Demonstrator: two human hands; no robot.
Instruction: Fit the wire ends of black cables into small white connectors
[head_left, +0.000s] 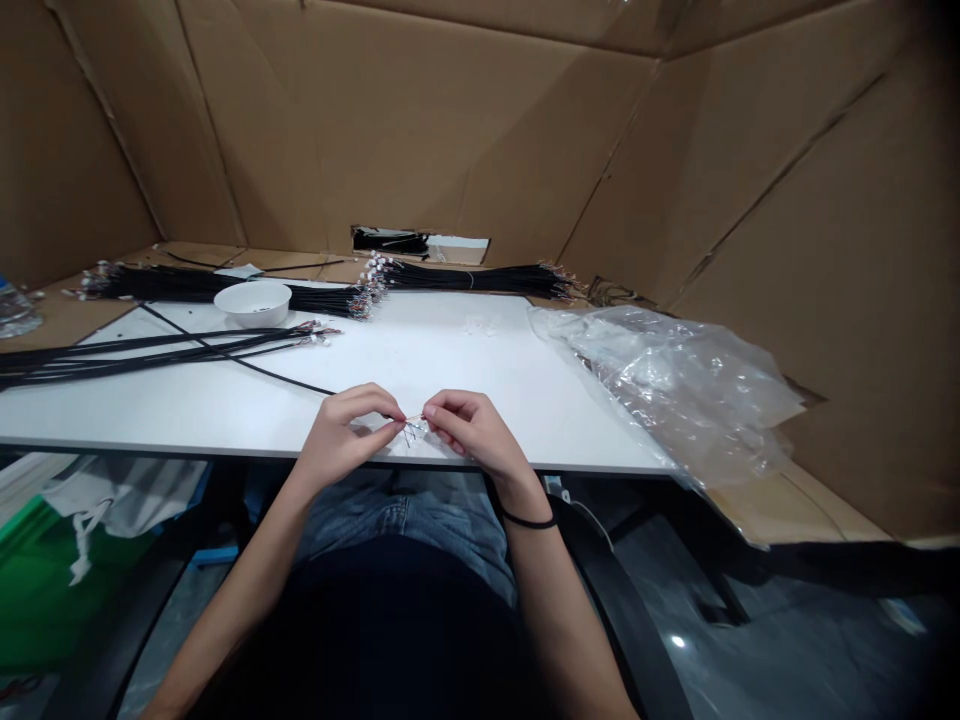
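The thin wire ends (411, 428) pinched between the left hand (343, 432) and right hand (471, 432) are too small to make out. Long black cables (112, 352) run off the left edge, and the white tabletop (450, 370) hides part of a green bag (37, 600).

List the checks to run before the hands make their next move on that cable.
1. Grip: left hand and right hand both pinch the wire ends: ok.
2. Wires seated in a connector: too small to see: cannot tell.
3. Slack in the black cable: it lies loose on the white table: ok.
4. Snag-free run: it crosses the loose cables at the left: cannot tell.
5. Clearance from the plastic bag: it lies to the right, apart from both hands: ok.
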